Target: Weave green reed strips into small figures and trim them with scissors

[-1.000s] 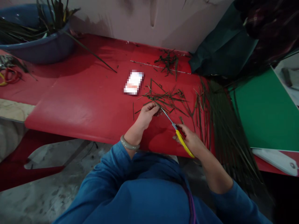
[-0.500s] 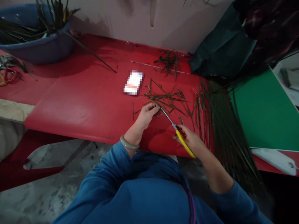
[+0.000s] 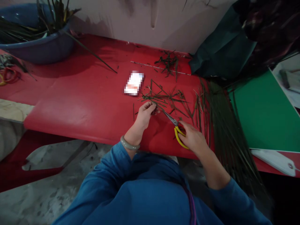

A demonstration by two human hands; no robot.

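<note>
My left hand [image 3: 145,115], a grey bangle on its wrist, is closed in a pinch on a thin green leaf strip [image 3: 159,107]. A small knotted clump of leaf [image 3: 147,97] shows just beyond the fingertips; whether it joins the strip I cannot tell. My right hand [image 3: 193,138] grips yellow-handled scissors [image 3: 176,122]. Their blades point up and left, with the tips close to the left fingers and the strip. Cut leaf pieces [image 3: 173,98] lie scattered on the red tabletop [image 3: 93,93] beyond both hands.
A phone [image 3: 134,83] lies beyond my left hand. Farther back is a tangled leaf pile [image 3: 167,62]. Long leaf strips [image 3: 225,125] hang over the edge at right, beside a green board [image 3: 269,115]. A blue basin [image 3: 47,50] of leaves and red-handled scissors [image 3: 10,75] are at left.
My right hand has turned the scissors, and their handles have spread apart. The blades have drawn back slightly from my left fingers. My left hand has shifted a little left and away from me.
</note>
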